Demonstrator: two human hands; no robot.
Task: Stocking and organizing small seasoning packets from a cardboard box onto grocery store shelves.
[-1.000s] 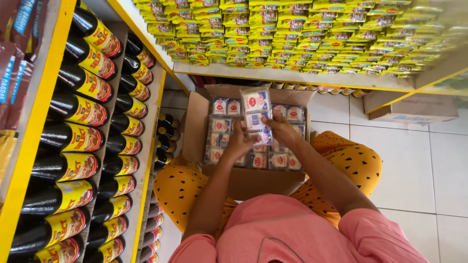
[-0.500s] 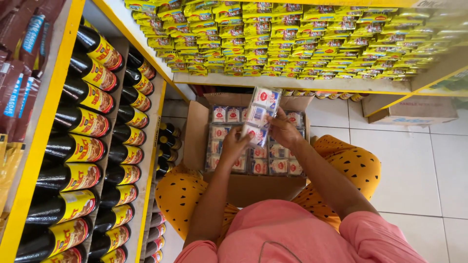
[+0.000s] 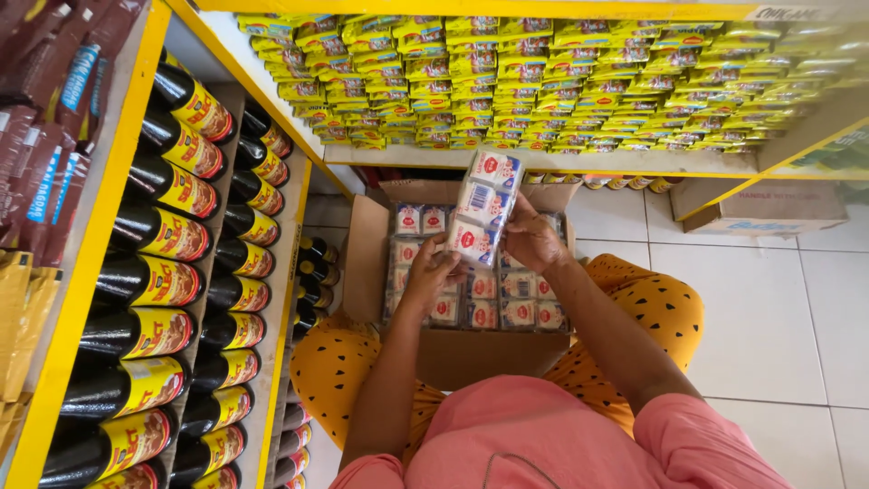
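Both my hands hold a wrapped stack of small white packets (image 3: 481, 206) with red marks, lifted above an open cardboard box (image 3: 365, 263). My left hand (image 3: 433, 274) grips the stack's lower end. My right hand (image 3: 532, 237) holds its right side. The box sits on my lap between my knees, which are in yellow dotted cloth (image 3: 644, 308). Several more of the same white packets (image 3: 507, 303) fill the box in rows.
Dark sauce bottles (image 3: 172, 235) with yellow labels lie in rows on the yellow shelf at left. Yellow-green packets (image 3: 543, 81) crowd the shelf ahead. A shut cardboard box (image 3: 760, 208) stands on the white tiled floor (image 3: 769, 308) at right. Brown sachets (image 3: 45, 136) hang far left.
The stack of packets has risen out of the box, with both hands following it upward and slightly toward the shelf.
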